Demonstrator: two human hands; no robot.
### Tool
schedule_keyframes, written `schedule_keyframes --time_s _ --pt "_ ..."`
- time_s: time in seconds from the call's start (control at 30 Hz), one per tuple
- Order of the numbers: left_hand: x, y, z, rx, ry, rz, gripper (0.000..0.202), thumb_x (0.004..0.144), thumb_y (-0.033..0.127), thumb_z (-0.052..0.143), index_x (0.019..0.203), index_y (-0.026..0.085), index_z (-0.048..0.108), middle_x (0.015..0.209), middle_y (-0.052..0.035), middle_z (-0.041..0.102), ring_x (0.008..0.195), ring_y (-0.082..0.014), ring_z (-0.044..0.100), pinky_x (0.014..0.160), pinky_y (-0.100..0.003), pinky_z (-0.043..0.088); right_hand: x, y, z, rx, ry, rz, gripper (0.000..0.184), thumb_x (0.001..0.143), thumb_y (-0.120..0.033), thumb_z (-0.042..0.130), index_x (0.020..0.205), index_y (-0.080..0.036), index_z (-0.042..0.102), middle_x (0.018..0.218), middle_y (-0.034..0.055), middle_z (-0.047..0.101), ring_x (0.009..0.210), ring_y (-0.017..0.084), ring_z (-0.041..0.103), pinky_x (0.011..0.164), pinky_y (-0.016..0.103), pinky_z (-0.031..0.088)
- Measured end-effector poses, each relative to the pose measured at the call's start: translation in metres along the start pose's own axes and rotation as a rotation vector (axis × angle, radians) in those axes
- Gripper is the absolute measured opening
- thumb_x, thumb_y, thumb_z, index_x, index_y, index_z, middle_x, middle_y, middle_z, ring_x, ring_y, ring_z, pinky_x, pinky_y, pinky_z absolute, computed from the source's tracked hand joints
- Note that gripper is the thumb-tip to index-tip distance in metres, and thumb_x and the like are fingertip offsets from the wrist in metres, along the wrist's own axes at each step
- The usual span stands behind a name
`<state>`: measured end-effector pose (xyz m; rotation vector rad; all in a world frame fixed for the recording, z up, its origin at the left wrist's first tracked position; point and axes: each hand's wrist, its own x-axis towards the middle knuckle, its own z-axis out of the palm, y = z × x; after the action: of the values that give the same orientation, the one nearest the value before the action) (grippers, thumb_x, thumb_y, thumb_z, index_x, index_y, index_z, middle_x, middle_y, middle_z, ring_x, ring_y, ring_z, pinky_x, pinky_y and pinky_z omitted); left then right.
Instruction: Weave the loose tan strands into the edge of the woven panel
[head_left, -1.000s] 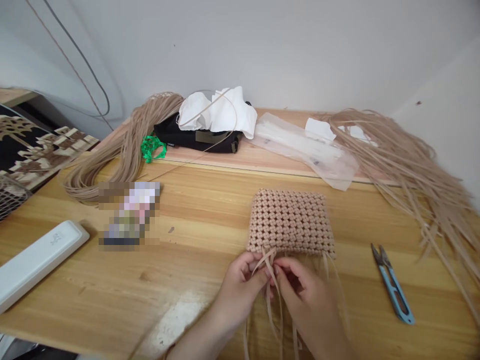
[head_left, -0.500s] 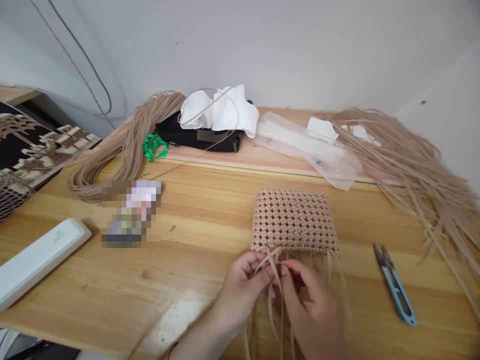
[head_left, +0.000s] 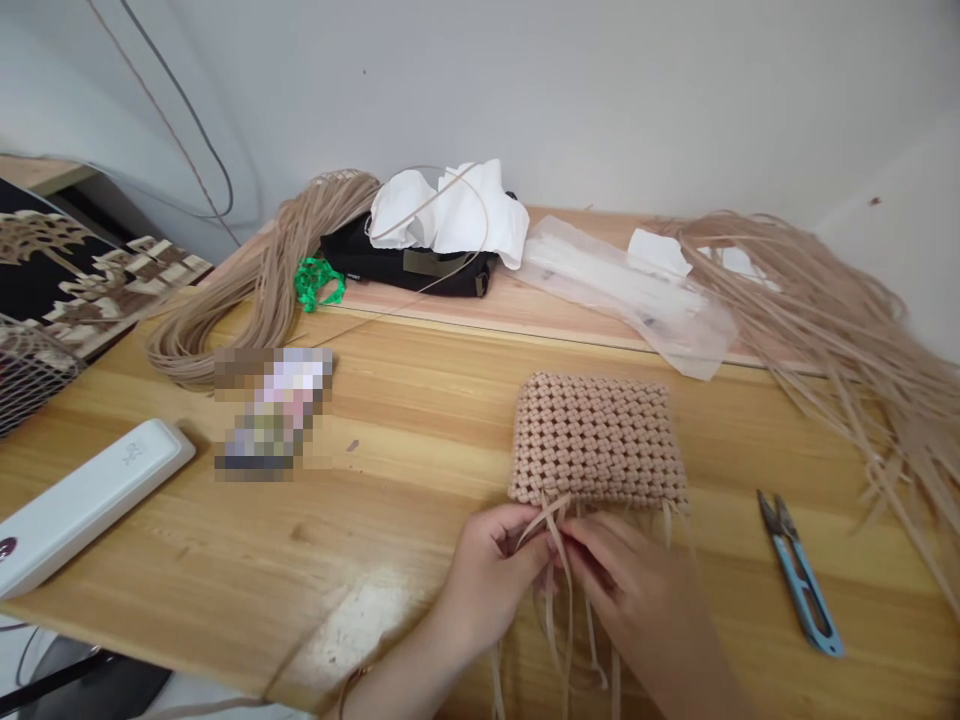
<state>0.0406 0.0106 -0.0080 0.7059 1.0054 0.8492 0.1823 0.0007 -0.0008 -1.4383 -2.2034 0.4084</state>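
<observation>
Pinching loose strands [head_left: 568,610] | knotted tan panel [head_left: 598,438] | left hand [head_left: 491,575] | right hand [head_left: 637,585]

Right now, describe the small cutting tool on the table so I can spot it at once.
On the wooden table, find the woven panel whose trailing strands the left hand and right hand pinch. To its right, below the fan of tan strands, lie small snips, the only tool there with blue handles.
</observation>
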Motion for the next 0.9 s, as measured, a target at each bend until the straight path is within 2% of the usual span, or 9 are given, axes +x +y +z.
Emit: schedule_keyframes --time_s 0.13,0.27,0.33,0.4,0.57,0.67,0.77,0.9 --pt "0.0000 0.0002 -0.0001 0.007 0.011 0.010 0.018 0.069 0.028 0.065 0.068 0.010 0.064 0.054 0.0009 0.053 0.046 -0.0080 0.047 0.045 -0.019 0.038 0.0007 0.0001 -0.0024 -0.153 -0.008 -0.133 0.035 0.091 -0.020 0.034 0.073 -0.016 0.064 0.075 0.0088 0.067 0.060 0.017 0.061 0.050 0.026 0.042" --pt "0.0002 0.0006 -0.0003 -0.037 0.007 0.004 0.020 0.068 0.030 0.067 0.069 0.011 0.064 0.056 0.0000 0.056 0.045 -0.0083 0.048 0.045 -0.020 0.040 0.0000 -0.0005 -0.0004 -0.154 0.030 -0.099 0.034 0.090 -0.022 0.036 0.071 -0.017 0.064 0.073 0.0081 0.068 0.057 0.016 0.061 0.051 0.026 0.042" --pt "0.0002 0.0008 -0.0004 -0.072 0.003 -0.009 0.022 0.065 0.031 0.069 0.070 0.011 0.064 0.056 -0.0002 0.057 0.045 -0.0082 0.049 0.045 -0.020 0.040 -0.0002 -0.0005 0.0001 -0.072 0.012 -0.031 0.028 0.087 -0.022 0.039 0.074 -0.017 0.064 0.069 0.0059 0.067 0.054 0.016 0.060 0.049 0.026 0.042" --pt "0.0002 0.0009 -0.0004 -0.102 0.004 -0.025 0.025 0.062 0.032 0.072 0.071 0.010 0.063 0.056 -0.0002 0.057 0.044 -0.0082 0.049 0.045 -0.021 0.041 0.0008 -0.0013 -0.0005 0.088 -0.045 0.101 0.021 0.083 -0.022 0.044 0.079 -0.018 0.064 0.066 0.0028 0.067 0.053 0.016 0.061 0.048 0.025 0.042" --pt "0.0000 0.0004 -0.0005 -0.155 -0.006 -0.056 0.030 0.059 0.034 0.074 0.073 0.010 0.062 0.056 -0.0008 0.058 0.044 -0.0094 0.050 0.044 -0.022 0.042 0.0056 -0.0048 -0.0008 0.730 -0.259 0.578 0.017 0.082 -0.029 0.047 0.081 -0.020 0.061 0.065 0.0000 0.065 0.057 0.015 0.060 0.051 0.023 0.045" --pt "-0.0002 0.0004 0.0002 -0.176 -0.025 -0.052 0.030 0.060 0.034 0.073 0.074 0.010 0.063 0.053 -0.0008 0.058 0.044 -0.0099 0.051 0.044 -0.022 0.041 0.0058 -0.0051 0.0016 1.043 -0.303 0.728 0.019 0.081 -0.034 0.049 0.079 -0.018 0.058 0.060 -0.0003 0.063 0.051 0.013 0.056 0.047 0.022 0.043" --pt "-0.0008 0.0011 0.0021 -0.170 -0.009 -0.060 0.028 0.061 0.034 0.073 0.071 0.009 0.064 0.052 -0.0010 0.058 0.045 -0.0097 0.051 0.045 -0.021 0.041 0.0042 -0.0040 0.0035 1.084 -0.295 0.750 0.021 0.081 -0.036 0.051 0.080 -0.017 0.058 0.057 -0.0007 0.060 0.047 0.011 0.052 0.043 0.020 0.040" --pt "-0.0009 0.0024 0.0036 -0.155 0.002 -0.049 0.025 0.060 0.033 0.073 0.067 0.010 0.066 0.053 -0.0006 0.058 0.044 -0.0078 0.049 0.044 -0.019 0.040 0.0017 -0.0005 0.0053 0.952 -0.286 0.735 0.023 0.080 -0.038 0.053 0.088 -0.017 0.059 0.058 -0.0012 0.059 0.044 0.010 0.047 0.038 0.018 0.035"
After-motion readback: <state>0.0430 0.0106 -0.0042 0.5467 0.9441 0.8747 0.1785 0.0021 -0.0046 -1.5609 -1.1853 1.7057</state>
